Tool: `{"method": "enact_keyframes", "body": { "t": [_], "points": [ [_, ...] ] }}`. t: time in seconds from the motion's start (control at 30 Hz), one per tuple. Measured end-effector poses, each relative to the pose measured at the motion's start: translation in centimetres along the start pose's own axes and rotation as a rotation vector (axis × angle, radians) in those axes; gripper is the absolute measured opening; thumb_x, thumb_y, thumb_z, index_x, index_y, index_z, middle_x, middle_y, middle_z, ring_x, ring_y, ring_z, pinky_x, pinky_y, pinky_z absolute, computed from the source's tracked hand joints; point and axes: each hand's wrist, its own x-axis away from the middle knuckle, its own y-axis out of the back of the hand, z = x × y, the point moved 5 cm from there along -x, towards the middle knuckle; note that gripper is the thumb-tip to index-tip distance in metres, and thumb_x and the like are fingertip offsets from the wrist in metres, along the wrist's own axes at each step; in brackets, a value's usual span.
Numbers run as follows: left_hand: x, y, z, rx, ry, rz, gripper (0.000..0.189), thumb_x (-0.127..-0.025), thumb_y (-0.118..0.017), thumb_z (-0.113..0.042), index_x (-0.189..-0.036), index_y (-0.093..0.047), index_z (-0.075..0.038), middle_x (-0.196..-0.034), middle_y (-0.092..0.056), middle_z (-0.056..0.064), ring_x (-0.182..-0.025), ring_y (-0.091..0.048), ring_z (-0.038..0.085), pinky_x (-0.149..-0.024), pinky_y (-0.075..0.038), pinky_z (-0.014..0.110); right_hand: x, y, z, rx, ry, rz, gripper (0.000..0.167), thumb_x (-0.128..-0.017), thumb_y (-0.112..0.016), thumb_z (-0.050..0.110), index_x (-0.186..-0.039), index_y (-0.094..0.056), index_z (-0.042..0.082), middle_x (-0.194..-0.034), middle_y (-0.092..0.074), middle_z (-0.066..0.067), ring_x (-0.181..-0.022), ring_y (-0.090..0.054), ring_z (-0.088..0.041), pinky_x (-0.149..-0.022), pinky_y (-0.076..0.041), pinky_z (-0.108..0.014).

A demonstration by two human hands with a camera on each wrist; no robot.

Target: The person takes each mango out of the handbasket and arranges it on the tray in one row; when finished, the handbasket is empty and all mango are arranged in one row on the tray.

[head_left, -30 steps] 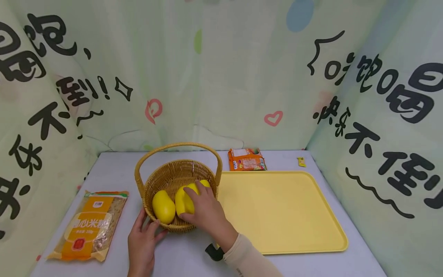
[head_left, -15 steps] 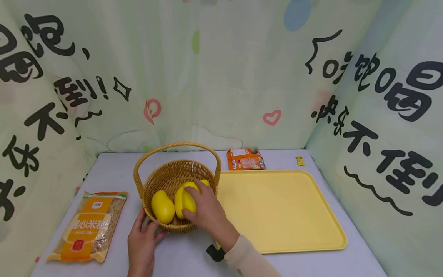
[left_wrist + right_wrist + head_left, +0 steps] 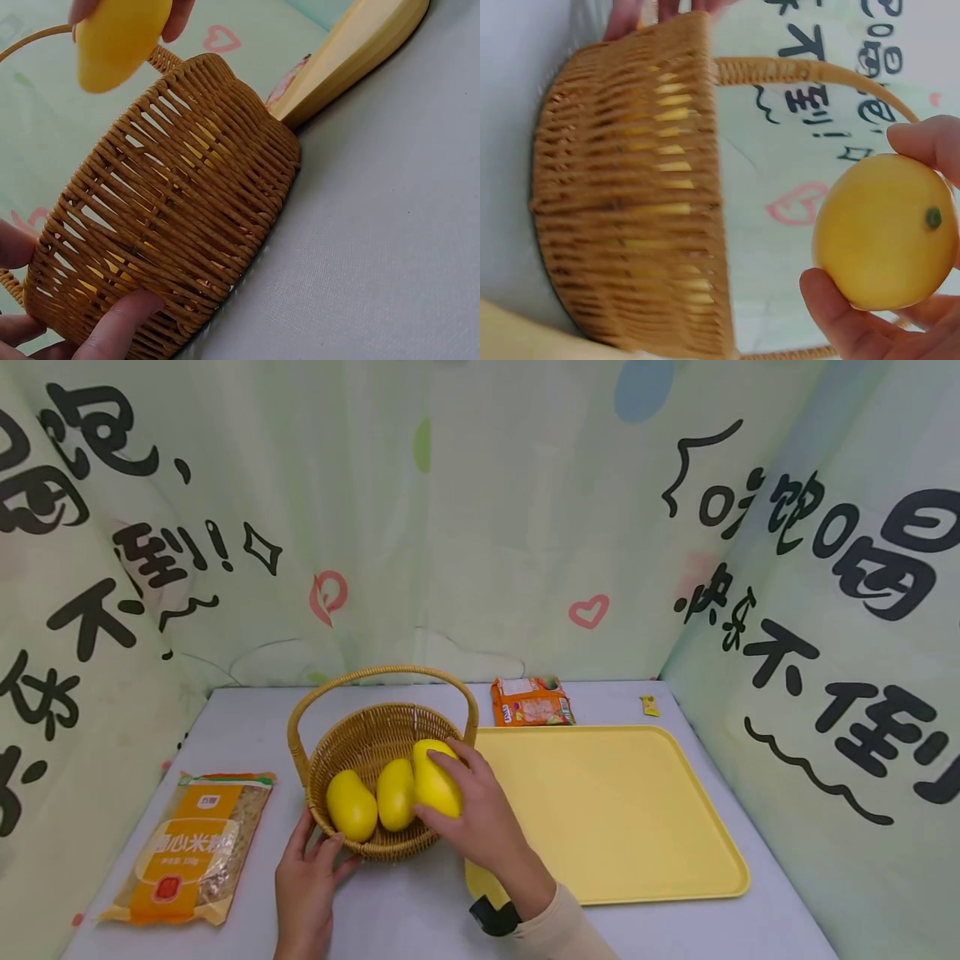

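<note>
A brown wicker basket (image 3: 382, 727) with a tall hoop handle stands left of the tray. In it lie two yellow mangoes, the left mango (image 3: 352, 806) and the middle mango (image 3: 395, 793). My right hand (image 3: 480, 810) grips a third mango (image 3: 436, 778) between thumb and fingers, raised above the basket's right rim. In the right wrist view this held mango (image 3: 885, 232) shows its green stem spot and stands apart from the rim. My left hand (image 3: 307, 885) holds the basket's front left side, its thumb (image 3: 124, 326) against the woven wall.
The yellow tray (image 3: 607, 810) lies right of the basket. An orange-labelled food bag (image 3: 191, 847) rests at the left. Behind the tray are an orange snack packet (image 3: 531, 702) and a tiny yellow packet (image 3: 650, 706). Printed curtains surround the table.
My right hand has lifted the right-hand mango up and slightly right, out from beside the middle one, which now shows fully. My left hand has stayed on the basket.
</note>
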Motion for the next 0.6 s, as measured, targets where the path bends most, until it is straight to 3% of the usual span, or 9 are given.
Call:
{"method": "enact_keyframes", "body": {
  "t": [0.23,0.6],
  "points": [
    [0.0,0.0,0.0,-0.009,0.007,-0.021,0.076,-0.107,-0.057,-0.013,-0.171,-0.018,-0.026,-0.178,-0.017,0.005,-0.148,-0.045,0.032,-0.085,-0.067,0.03,0.3,2.5,-0.7,-0.017,-0.013,-0.077,0.062,-0.086,-0.085,0.03,-0.144,-0.065,0.019,-0.159,-0.049,-0.013,-0.126,-0.062,-0.034,-0.092,-0.061,-0.047],
    [0.0,0.1,0.1,-0.01,-0.002,-0.01,0.076,-0.107,-0.058,-0.015,-0.171,-0.018,-0.027,-0.178,-0.016,0.003,-0.149,-0.044,0.032,-0.084,-0.066,0.029,0.8,4.0,-2.8,0.041,-0.045,-0.127,0.064,-0.086,-0.087,0.03,-0.145,-0.065,0.014,-0.158,-0.05,-0.014,-0.132,-0.06,-0.038,-0.099,-0.059,-0.052]
  ]
}}
